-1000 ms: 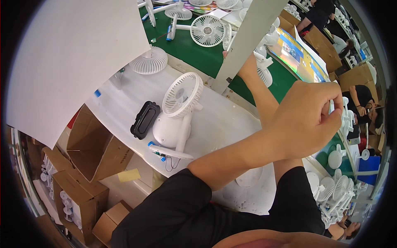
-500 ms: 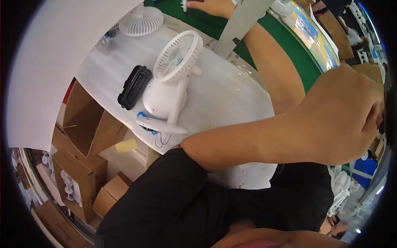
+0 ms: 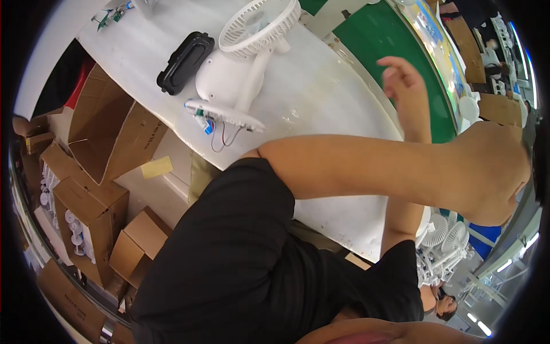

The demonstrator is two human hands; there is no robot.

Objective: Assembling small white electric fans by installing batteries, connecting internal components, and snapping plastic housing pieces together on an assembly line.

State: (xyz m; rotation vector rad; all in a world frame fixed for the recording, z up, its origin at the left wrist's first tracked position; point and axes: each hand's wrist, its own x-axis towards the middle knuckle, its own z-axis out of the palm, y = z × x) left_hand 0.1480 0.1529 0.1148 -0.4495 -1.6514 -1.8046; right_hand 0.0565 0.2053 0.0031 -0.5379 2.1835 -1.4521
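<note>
My left arm reaches across to the right, where my left hand [image 3: 490, 172] is curled into a fist near the right rim; its fingertips and anything in them are hidden. Over the green surface [image 3: 378, 34] my right hand [image 3: 408, 89] is raised, fingers loosely bent and apart, slightly blurred, with nothing visible in it. A white desk fan [image 3: 229, 74] lies on the white worktable [image 3: 321, 86], left of both hands and touched by neither. Its round cage tilts away, and a white plate [image 3: 226, 116] with thin wires and a blue piece hangs at its near end. Beside it lies a black oblong part [image 3: 186, 63].
An open cardboard box [image 3: 109, 126] stands left of the table, with smaller boxes [image 3: 140, 241] below it. Several white fans [image 3: 447, 241] are grouped at the right. A colourful printed panel [image 3: 432, 46] borders the green surface. Another person [image 3: 444, 307] shows at lower right.
My right hand has come back from the far side; the white piece it held is no longer seen. My left hand stays fisted. The view has shifted, so the fan appears higher.
</note>
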